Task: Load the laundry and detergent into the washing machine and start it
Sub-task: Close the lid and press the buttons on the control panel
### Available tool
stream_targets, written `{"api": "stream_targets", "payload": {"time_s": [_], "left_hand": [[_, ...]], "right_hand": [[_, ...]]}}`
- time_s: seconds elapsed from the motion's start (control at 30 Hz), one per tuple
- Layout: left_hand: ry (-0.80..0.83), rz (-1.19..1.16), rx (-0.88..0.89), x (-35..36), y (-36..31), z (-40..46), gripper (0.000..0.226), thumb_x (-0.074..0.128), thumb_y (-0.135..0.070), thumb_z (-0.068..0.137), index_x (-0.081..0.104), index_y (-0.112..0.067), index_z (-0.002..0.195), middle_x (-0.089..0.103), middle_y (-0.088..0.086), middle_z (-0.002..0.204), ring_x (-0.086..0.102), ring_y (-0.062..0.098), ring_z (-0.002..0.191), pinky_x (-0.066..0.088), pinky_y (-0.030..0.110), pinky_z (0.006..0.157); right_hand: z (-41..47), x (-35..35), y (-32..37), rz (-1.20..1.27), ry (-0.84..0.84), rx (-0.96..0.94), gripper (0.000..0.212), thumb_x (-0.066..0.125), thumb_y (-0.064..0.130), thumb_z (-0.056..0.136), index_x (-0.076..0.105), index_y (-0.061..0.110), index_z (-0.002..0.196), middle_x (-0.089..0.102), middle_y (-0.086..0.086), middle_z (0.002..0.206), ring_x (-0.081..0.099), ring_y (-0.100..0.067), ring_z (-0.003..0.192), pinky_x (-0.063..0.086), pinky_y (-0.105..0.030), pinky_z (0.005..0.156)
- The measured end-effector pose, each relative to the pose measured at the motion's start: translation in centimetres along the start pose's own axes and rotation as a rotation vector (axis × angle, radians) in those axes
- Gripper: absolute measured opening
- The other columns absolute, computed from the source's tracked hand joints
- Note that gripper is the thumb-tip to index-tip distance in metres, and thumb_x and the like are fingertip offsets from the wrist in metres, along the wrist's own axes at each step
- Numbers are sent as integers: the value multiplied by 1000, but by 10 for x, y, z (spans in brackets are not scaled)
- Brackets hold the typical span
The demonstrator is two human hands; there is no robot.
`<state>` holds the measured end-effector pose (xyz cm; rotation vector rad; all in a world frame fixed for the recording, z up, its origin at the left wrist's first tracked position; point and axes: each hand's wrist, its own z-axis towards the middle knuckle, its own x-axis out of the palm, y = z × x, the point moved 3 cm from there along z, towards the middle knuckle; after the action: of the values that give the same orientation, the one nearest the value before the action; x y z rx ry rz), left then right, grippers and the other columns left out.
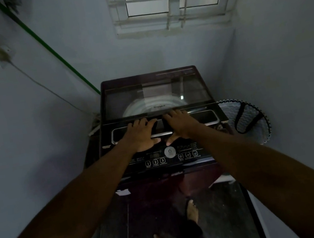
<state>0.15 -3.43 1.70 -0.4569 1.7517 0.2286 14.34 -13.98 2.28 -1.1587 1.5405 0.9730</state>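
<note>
A dark top-loading washing machine (196, 72) stands against the back wall. Its glass lid (125, 103) lies flat, and the pale drum shows through it. My left hand (141, 134) and my right hand (180, 124) rest side by side on the lid's front edge, fingers spread and fairly straight, thumbs pointing toward each other. Just below the hands is the control panel (188, 154) with a round silver dial (170, 151) and numbered buttons. No laundry or detergent can be seen.
A white mesh laundry basket (252, 121) with dark straps stands to the right of the machine. A green pole (57, 56) leans in the left corner. A cable runs from a wall socket (2, 54) down to the machine. A barred window (171, 0) sits above.
</note>
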Motion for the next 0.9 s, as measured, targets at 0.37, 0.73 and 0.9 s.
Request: {"api": "stream_targets", "payload": {"time_s": [0.37,0.73,0.9], "left_hand": [[-41,-59,-26,34,2,6,82,59,-61,80,23,-33,148,40,5,142,39,28,129,30,49,108],[-35,-153,-89,31,5,17,76,66,-64,73,36,-39,138,50,-1,136,48,27,122,37,50,102],[-19,-249,-80,26,9,21,73,75,-61,66,48,-38,130,51,1,129,47,29,117,40,49,100]], "right_hand": [[7,27,-5,35,60,3,99,69,69,69,33,13,143,43,-18,138,39,-36,129,35,-52,106],[30,14,-7,161,133,32,82,76,60,68,41,14,126,55,-14,128,48,-35,119,41,-47,97],[42,7,-5,149,256,42,94,80,61,62,36,13,130,54,-13,132,51,-35,120,44,-47,96]]}}
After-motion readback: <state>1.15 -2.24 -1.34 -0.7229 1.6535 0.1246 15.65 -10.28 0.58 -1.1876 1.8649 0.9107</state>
